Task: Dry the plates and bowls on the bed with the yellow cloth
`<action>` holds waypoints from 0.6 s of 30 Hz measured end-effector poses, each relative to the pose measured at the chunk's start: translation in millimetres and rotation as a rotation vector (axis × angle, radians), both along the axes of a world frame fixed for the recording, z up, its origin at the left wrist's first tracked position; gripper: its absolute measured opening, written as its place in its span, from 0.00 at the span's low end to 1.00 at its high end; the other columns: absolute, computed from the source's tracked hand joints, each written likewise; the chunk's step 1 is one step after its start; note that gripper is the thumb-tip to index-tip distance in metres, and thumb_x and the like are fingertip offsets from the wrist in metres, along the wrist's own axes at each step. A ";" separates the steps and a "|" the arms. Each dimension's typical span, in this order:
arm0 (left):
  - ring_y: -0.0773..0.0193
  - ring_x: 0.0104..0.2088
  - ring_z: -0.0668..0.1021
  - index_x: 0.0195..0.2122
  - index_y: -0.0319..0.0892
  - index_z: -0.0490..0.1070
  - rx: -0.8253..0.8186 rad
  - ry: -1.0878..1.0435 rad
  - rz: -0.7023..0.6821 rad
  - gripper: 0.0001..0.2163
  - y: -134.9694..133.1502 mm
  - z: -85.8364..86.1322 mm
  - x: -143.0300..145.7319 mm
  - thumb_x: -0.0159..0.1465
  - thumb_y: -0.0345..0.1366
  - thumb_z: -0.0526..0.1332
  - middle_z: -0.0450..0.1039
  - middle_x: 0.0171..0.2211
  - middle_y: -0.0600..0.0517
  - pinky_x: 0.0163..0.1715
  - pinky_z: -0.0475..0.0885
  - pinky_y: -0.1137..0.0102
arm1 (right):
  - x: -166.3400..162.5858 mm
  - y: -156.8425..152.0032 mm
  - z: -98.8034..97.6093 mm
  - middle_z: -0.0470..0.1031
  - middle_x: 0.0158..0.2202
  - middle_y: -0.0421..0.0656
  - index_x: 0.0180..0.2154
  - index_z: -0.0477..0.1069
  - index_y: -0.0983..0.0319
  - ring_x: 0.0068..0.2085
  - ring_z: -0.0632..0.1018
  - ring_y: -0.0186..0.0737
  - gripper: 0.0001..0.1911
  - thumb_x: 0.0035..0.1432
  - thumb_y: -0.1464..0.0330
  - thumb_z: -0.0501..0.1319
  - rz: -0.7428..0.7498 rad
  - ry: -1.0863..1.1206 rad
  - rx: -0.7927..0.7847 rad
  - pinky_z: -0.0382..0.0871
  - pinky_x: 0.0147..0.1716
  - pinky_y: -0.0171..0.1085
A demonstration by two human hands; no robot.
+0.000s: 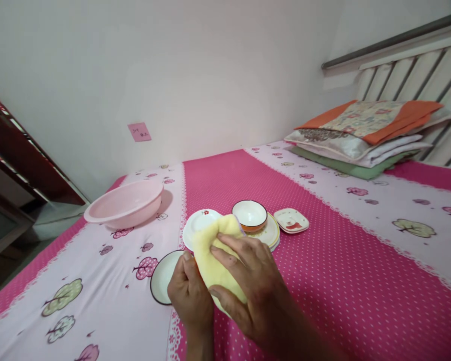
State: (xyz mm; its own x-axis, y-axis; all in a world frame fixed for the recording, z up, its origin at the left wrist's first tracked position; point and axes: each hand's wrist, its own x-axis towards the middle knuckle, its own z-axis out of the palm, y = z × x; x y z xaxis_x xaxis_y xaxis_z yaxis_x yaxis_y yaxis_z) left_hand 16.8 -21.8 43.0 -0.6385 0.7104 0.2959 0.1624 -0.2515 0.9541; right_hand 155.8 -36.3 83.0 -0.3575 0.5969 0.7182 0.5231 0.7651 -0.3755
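Observation:
My left hand [191, 288] is closed on the edge of what looks like an orange-sided bowl, mostly hidden under a yellow cloth [220, 265]. My right hand [250, 281] holds this cloth, its fingers spread and pressed over it. Behind my left hand lies a white bowl [163, 276] with a dark rim, partly covered from view. Just beyond the cloth is a white plate [191, 225] with a red flower. Another dark-rimmed bowl [250, 213], orange outside, sits on a yellow-edged plate [272, 233]. To its right are small squarish dishes [291, 220], apparently stacked.
A pink basin [124, 203] stands at the left on the patterned bedsheet [334, 260]. Folded bedding [364, 135] is piled at the far right by a white slatted headboard [424, 75]. A white wall [210, 75] with a pink note [139, 132] borders the bed.

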 end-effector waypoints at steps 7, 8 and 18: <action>0.65 0.22 0.67 0.26 0.44 0.73 -0.035 0.009 -0.102 0.25 0.1 -2.2 3.3 0.67 0.61 0.60 0.68 0.20 0.55 0.21 0.64 0.71 | -6.2 7.0 -9.8 0.57 0.75 0.52 0.71 0.57 0.59 0.77 0.50 0.63 0.34 0.68 0.66 0.63 0.015 0.049 -0.057 0.55 0.71 0.68; 0.64 0.22 0.68 0.26 0.44 0.74 -0.025 -0.016 -0.112 0.25 0.2 -1.0 4.1 0.67 0.61 0.61 0.69 0.21 0.54 0.21 0.65 0.71 | -4.7 8.0 -9.6 0.57 0.76 0.52 0.70 0.58 0.59 0.77 0.51 0.62 0.33 0.67 0.67 0.63 0.031 0.075 -0.084 0.55 0.72 0.67; 0.68 0.21 0.61 0.22 0.45 0.61 0.017 -0.298 -0.060 0.23 -12.5 24.7 14.2 0.69 0.52 0.63 0.59 0.19 0.59 0.20 0.58 0.72 | 16.0 23.0 -1.0 0.65 0.73 0.48 0.67 0.67 0.55 0.73 0.63 0.59 0.32 0.64 0.59 0.66 0.167 0.623 -0.513 0.56 0.73 0.61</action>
State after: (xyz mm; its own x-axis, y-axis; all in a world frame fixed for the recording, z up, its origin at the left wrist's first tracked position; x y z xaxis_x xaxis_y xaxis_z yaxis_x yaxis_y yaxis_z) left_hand 31.0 -34.3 67.7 -0.6560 0.7461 0.1137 -0.1399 -0.2683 0.9531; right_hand 171.7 -13.3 82.0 -0.0969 0.8791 0.4667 -0.0024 0.4687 -0.8834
